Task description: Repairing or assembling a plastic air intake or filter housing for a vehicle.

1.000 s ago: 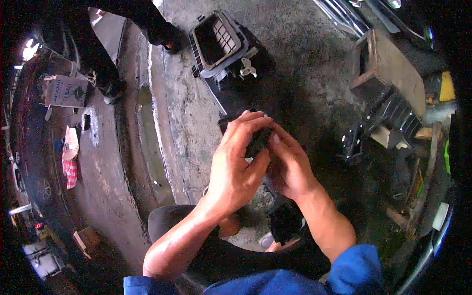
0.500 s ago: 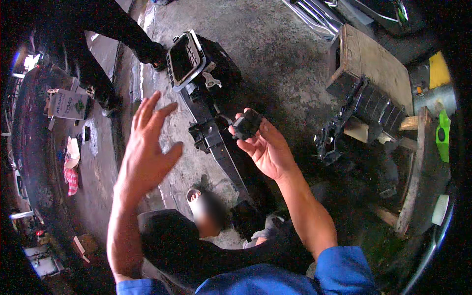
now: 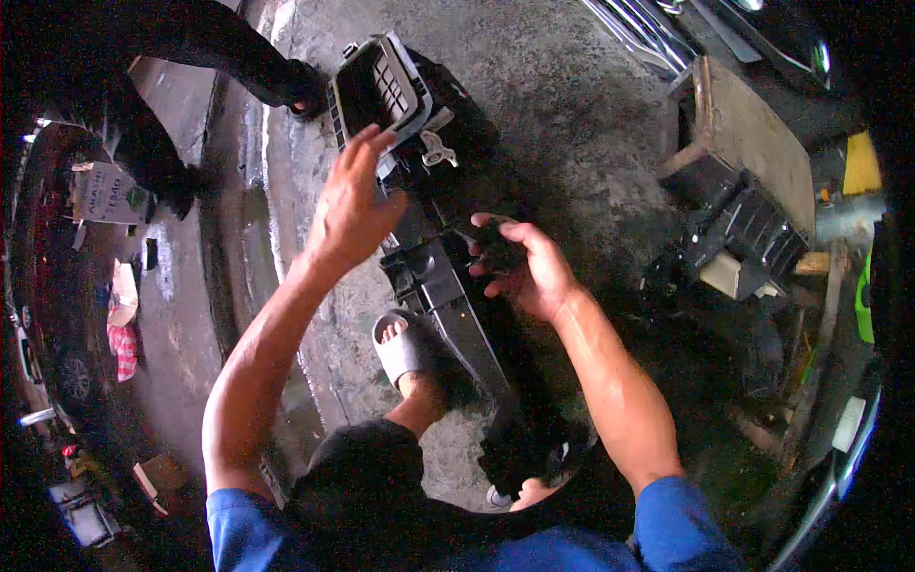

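A long black plastic housing (image 3: 434,286) lies on the concrete floor in front of me. At its far end is a rectangular grey-rimmed opening (image 3: 419,100) with a grid inside, and beside that sits a pale lever piece (image 3: 437,149). My left hand (image 3: 357,214) hovers over the housing just below the opening, fingers stretched out and holding nothing. Right of the housing's middle, my right hand (image 3: 534,262) grips a small black plastic part (image 3: 498,250) between thumb and fingers. That part is dark and partly covered by the fingers, so its shape is hard to make out.
Another person's dark-trousered legs (image 3: 210,48) stand at the far left. A worn wooden box (image 3: 753,143) is at the right, with a ribbed black plastic part (image 3: 758,234) against it. Leftward lie a cardboard box (image 3: 110,195) and a red-white cloth (image 3: 123,351). My sandalled foot (image 3: 400,353) is beside the housing.
My left hand has moved right and away from me, over the housing. My right hand has shifted slightly right, still holding the small black part. The view has shifted a little.
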Motion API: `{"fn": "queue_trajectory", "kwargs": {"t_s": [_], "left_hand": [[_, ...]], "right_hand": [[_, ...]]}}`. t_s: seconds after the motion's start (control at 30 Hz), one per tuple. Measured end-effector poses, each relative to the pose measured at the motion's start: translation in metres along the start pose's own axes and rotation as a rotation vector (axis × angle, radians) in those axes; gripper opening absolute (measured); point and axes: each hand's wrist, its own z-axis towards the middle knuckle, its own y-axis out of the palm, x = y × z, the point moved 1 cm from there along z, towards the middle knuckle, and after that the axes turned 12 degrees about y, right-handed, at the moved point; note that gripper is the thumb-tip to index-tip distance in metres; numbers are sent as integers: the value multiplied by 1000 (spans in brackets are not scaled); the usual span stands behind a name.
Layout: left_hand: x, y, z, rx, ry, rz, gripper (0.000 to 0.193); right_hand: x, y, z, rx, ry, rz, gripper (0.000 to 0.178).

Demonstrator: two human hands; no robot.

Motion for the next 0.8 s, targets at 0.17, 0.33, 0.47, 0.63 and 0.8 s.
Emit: {"fn": "queue_trajectory", "kwargs": {"t_s": [0.17,0.33,0.47,0.63,0.8], "left_hand": [[-7,41,-22,-25,-413,-494,40],[-1,70,-28,-91,-237,-810,53],[-16,84,-33,101,-36,-619,51],[-16,95,-28,181,-282,-585,41],[-22,104,-27,263,-319,-593,40]], "right_hand": [[-20,-4,34,194,-72,-473,46],[-33,-1,74,199,-381,-741,44],[-39,14,78,90,-108,-438,42],[-22,12,88,143,-204,-198,42],[-9,13,99,206,-194,119,23]]}}
